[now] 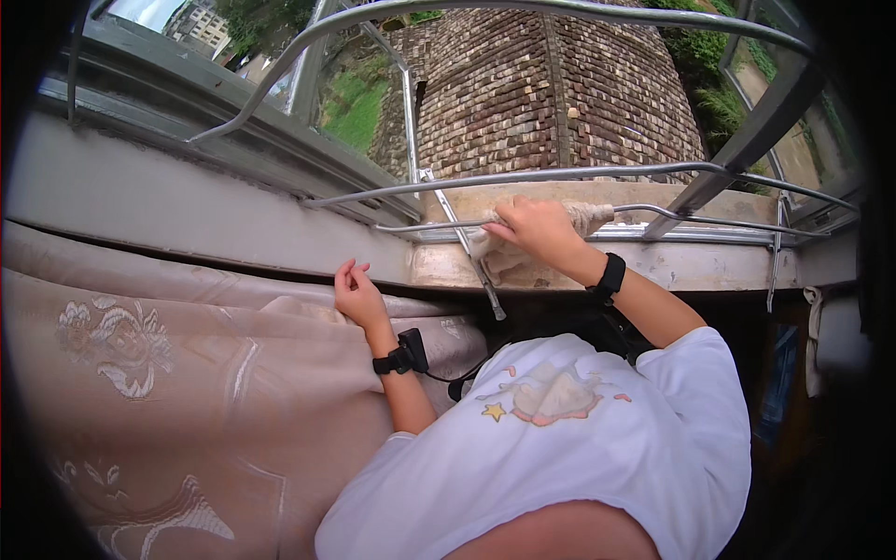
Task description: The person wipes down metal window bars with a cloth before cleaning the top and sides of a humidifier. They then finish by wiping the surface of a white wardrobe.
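My right hand (542,227) is closed around a pale cloth (588,215), which wraps the lowest metal window bar (658,208) above the sill. Part of the cloth hangs below my fingers over the worn window sill (448,266). A metal window stay (465,241) slants down just left of that hand. My left hand (358,290) is beside the white wall at the curtain's upper edge, its fingers loosely curled. Nothing shows in it, and whether it touches the pink patterned curtain (294,364) is unclear.
Curved metal bars (511,175) cross the window opening. An upright metal post (742,133) stands to the right, with another window stay (775,259) beyond it. Open glass panes (357,98) flank the opening. Outside lies a tiled roof (490,91). A thin black cable (462,374) runs near my left wrist.
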